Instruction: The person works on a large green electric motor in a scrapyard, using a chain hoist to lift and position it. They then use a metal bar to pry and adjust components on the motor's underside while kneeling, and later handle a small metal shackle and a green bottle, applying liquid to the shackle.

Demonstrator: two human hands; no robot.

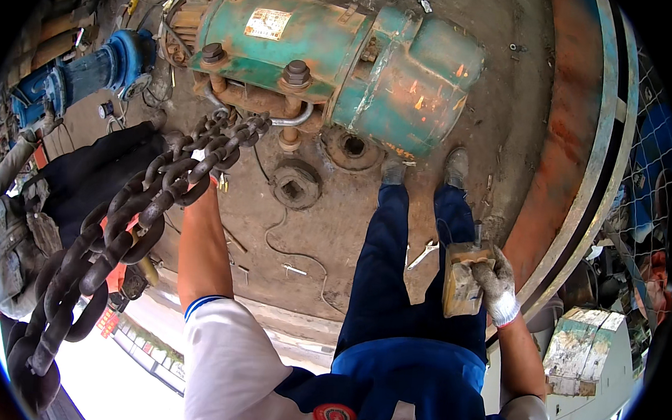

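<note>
A heavy, rusty chain (156,199) runs in doubled strands from the lower left up to the green motor (293,38). Its upper end hangs by a bent metal rod (291,119) at the motor's near side. My left hand (198,155) reaches up behind the links; only a bit of pale glove shows, and its fingers are hidden. In a dirty knitted glove, my right hand (497,285) is closed on the side of a grimy yellowish box (462,287), held in front of my legs. Two large bolts (296,74) stand through the motor's mounting plate.
Round metal pieces with central holes, one a flange (295,184), lie below the motor. A wrench (423,255) and a thin cable (302,256) are on the floor. Blue machinery (82,75) and dark cloth (96,164) are at left. A curved rusty rim (567,147) bounds the right.
</note>
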